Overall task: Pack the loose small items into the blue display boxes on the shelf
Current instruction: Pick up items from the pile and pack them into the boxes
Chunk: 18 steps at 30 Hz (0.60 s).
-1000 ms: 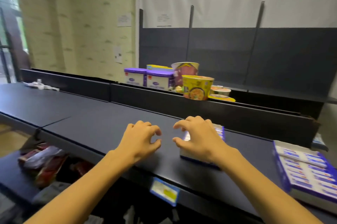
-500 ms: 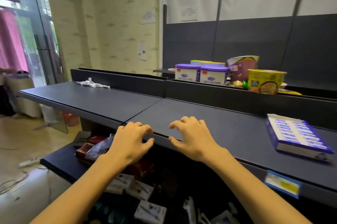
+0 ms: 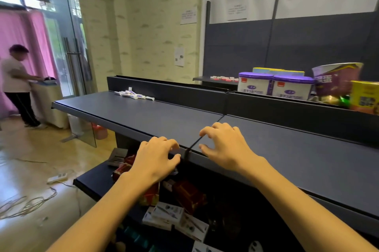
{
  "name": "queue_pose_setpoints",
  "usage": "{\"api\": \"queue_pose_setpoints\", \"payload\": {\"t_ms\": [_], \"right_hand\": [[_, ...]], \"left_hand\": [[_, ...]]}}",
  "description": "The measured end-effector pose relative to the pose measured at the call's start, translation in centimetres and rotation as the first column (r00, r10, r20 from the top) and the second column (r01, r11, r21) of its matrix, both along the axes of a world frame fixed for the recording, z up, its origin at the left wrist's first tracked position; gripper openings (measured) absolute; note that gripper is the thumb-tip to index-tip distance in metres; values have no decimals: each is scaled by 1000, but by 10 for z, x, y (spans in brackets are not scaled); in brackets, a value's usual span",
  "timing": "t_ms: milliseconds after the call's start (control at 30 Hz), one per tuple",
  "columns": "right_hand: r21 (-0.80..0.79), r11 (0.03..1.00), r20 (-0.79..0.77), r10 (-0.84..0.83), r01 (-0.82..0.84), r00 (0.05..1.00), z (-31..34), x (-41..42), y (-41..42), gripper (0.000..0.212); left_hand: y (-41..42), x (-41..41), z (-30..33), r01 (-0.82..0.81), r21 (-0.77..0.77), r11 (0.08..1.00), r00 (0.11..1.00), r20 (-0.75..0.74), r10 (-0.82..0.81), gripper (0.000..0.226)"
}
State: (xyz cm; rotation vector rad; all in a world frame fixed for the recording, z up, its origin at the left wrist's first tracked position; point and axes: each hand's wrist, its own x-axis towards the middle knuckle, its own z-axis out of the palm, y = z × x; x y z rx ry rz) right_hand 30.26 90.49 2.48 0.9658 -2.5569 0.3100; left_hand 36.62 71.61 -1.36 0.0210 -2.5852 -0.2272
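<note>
Both forearms bare, reaching forward side by side from the bottom of the view, palms down. Left hand (image 3: 156, 160): fingers loosely curled, thumb out toward the right, nothing held. Right hand (image 3: 224, 146): a little further forward and higher than the left, fingers bent in a loose claw, thumb tucked below the index finger, nothing held. The two hands are near each other, not touching. Wrists roughly straight.
</note>
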Motion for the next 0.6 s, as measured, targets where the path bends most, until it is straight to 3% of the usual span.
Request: {"api": "queue_pose_setpoints", "payload": {"t_ms": [233, 600], "right_hand": [[-11, 1000, 27, 13, -13, 1000, 0, -55, -99, 39], [54, 998, 42, 10, -12, 999, -5, -128, -234, 38]], "left_hand": [[-99, -49, 10, -36, -41, 999, 998, 46, 38, 27], [-236, -119, 16, -30, 32, 999, 998, 61, 28, 27]]}}
